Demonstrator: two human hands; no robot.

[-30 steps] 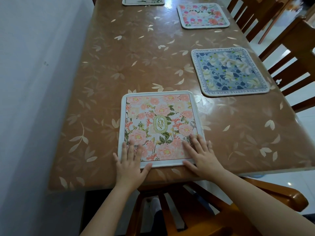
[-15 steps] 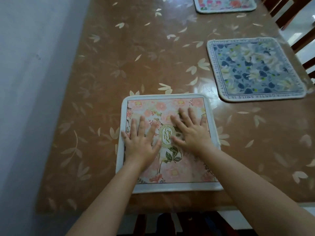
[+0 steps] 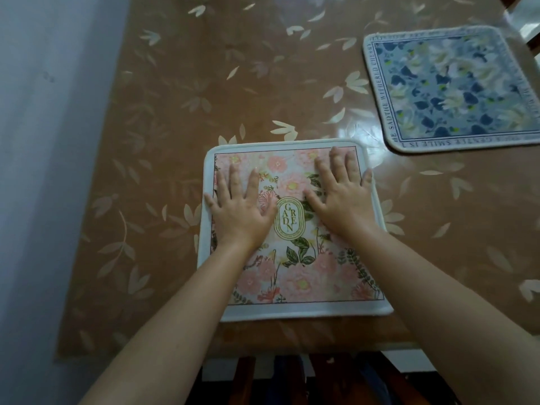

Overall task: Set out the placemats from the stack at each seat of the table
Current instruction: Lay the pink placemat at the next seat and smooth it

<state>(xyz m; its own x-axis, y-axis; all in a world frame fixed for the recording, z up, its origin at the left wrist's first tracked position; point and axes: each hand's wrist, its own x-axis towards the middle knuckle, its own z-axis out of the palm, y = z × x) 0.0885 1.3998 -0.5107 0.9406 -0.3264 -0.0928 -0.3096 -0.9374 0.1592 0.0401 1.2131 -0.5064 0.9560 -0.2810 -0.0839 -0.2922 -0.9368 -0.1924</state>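
At the near edge, left hand [image 3: 238, 211] and right hand [image 3: 340, 201] press flat, fingers spread, on the pink mat [image 3: 295, 276]. It looks thin, light and floppy, likely to slide on the glossy table [image 3: 175, 112]; best pinched at its border.

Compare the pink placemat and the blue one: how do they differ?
The pink placemat shows pink blooms inside a white border; the blue placemat shows navy and white flowers on grey-blue. The pink placemat has an oval GARDEN label at centre; the blue placemat carries lettering round its border. The left hand and right hand press flat on the pink placemat; the blue placemat is untouched. Both lie flat on the table, with rounded corners.
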